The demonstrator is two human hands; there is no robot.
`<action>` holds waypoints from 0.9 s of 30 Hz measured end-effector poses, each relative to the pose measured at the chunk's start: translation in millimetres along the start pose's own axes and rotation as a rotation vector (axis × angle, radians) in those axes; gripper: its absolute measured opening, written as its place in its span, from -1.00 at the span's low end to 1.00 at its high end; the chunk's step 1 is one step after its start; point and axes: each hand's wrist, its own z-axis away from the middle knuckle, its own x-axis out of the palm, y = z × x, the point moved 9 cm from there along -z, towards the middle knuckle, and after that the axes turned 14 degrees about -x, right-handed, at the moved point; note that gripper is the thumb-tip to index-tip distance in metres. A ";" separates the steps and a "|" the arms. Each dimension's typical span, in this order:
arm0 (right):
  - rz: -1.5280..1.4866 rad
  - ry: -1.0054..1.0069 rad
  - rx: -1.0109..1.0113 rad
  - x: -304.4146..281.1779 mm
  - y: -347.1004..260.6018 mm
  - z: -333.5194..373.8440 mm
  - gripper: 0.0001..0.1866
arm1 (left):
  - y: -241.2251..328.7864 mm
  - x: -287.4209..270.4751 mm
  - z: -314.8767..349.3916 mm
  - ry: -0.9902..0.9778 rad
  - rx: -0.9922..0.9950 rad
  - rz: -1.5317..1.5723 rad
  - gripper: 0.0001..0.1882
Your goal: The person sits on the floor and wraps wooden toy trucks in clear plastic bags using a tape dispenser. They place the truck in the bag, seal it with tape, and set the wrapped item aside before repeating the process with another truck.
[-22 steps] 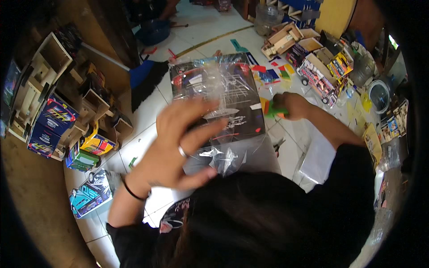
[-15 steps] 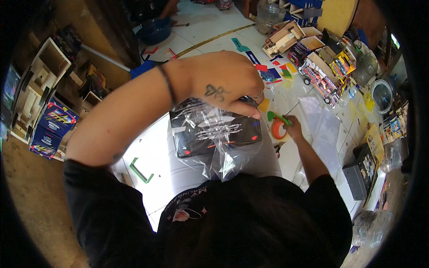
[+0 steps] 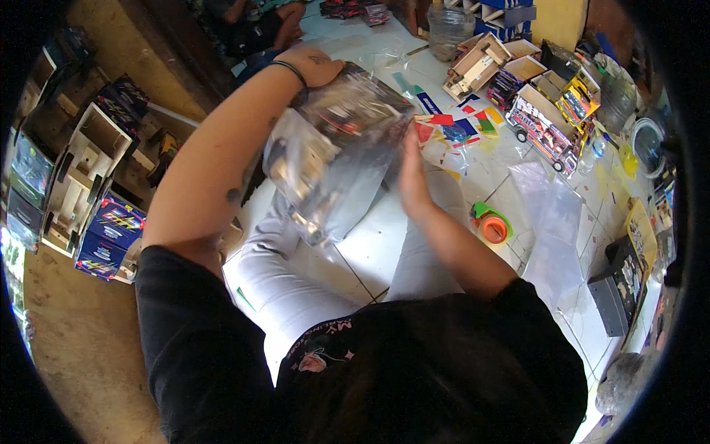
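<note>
A toy truck [image 3: 329, 159] in clear plastic wrap is raised and tilted above my lap, blurred by motion. Its dark side and pale wooden parts show through the film. My left hand [image 3: 316, 68] is closed around its far upper corner, with the fingertips hidden behind it. Along its right side lies my right hand [image 3: 414, 174], fingers extended upward and pressed to the wrap, so the truck is held between both hands. A green tape dispenser with an orange roll [image 3: 493, 228] rests on the tiles right of my knee.
Wooden toy trucks [image 3: 543, 126] stand at the far right, and more [image 3: 111, 229] are stacked at the left. Coloured sticker scraps [image 3: 458, 126] lie ahead. Clear plastic sheets [image 3: 551, 222] and a dark grey box [image 3: 610, 296] are on the right. Another person [image 3: 259, 29] sits far back.
My right hand has let go of the tape dispenser, now on the floor, and moved to the truck's side. The truck has been lifted from my lap and turned; my left hand moved farther left.
</note>
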 end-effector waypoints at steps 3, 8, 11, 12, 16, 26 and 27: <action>-0.730 0.281 0.272 53.7 22.4 -6.4 -0.33 | -31.0 28.4 36.4 -0.453 -0.107 0.457 -0.40; -0.919 -0.048 0.627 101.0 -23.5 -20.3 -0.18 | -59.2 39.8 134.2 -0.542 -0.320 1.398 -0.44; -0.935 -0.180 0.718 101.9 -56.0 -20.2 -0.22 | -48.6 37.7 188.0 -0.433 -0.121 1.865 -0.41; -0.813 -0.166 0.786 95.6 -54.6 -16.5 -0.25 | -38.7 31.3 200.3 -0.415 0.067 1.980 -0.37; -0.580 -0.379 0.680 91.7 -75.3 -22.9 -0.44 | -47.4 57.8 223.6 -0.131 -0.205 1.734 -0.25; 0.515 -1.109 -0.445 182.8 -193.8 -118.1 -0.70 | -47.2 63.9 239.0 -0.055 -0.159 2.048 -0.12; 0.460 -0.984 -0.551 184.1 -220.3 -127.5 -0.84 | -50.0 63.9 237.8 -0.043 -0.163 2.051 -0.12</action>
